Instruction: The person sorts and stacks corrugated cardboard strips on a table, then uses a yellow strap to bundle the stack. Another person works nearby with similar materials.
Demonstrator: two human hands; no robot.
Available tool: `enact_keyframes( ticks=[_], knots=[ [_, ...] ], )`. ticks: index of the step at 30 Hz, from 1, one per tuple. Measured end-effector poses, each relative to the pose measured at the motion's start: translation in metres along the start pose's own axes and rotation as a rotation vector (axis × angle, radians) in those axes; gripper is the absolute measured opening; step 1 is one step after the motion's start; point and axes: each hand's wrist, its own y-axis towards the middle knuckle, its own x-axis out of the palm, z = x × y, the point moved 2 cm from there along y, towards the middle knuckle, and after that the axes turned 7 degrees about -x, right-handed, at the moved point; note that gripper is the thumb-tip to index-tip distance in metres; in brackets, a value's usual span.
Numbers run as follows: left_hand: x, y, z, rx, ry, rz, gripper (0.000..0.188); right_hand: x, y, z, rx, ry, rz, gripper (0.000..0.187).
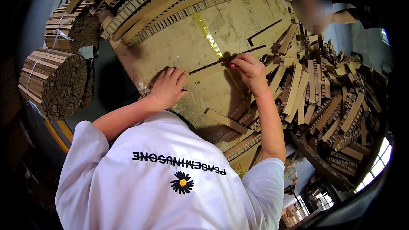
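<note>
My left hand lies on the worn cardboard work surface, fingers stretched out, at the left end of a long dark slit or strip edge. Farther right, my right hand is closed, thumb and fingertips pinched together just above that line. A small red spot shows at its fingertips; what they hold, if anything, is too small to name. A shiny yellow tape strip runs from the far side of the surface down to beside these fingertips. A short cardboard strip lies nearer to me.
Long honeycomb cardboard strips are stacked along the far edge. A big heap of loose cardboard pieces spreads at the right. Tied round bundles stand at the left. Another person's arm shows at the far right.
</note>
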Motion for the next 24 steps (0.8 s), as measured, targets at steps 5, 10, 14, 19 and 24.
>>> enact_keyframes(
  ticks=[5,10,14,19,24],
  knots=[
    [0.007,-0.001,-0.006,0.009,0.006,0.046,0.056,0.002,0.002,0.002,-0.016,-0.016,-0.008,0.022],
    [0.009,0.001,-0.01,0.033,-0.008,0.065,0.055,0.002,0.001,0.008,-0.051,-0.016,-0.008,0.022],
    [0.009,0.003,-0.014,0.068,-0.006,0.082,0.055,0.001,0.004,0.009,-0.09,-0.027,-0.008,0.021],
    [0.009,0.004,-0.015,0.089,0.014,0.105,0.054,0.003,0.003,0.011,-0.127,-0.095,-0.011,0.019],
    [0.013,0.006,-0.021,0.085,0.027,0.107,0.052,0.004,0.008,0.014,-0.182,-0.184,-0.007,0.015]
  ],
)
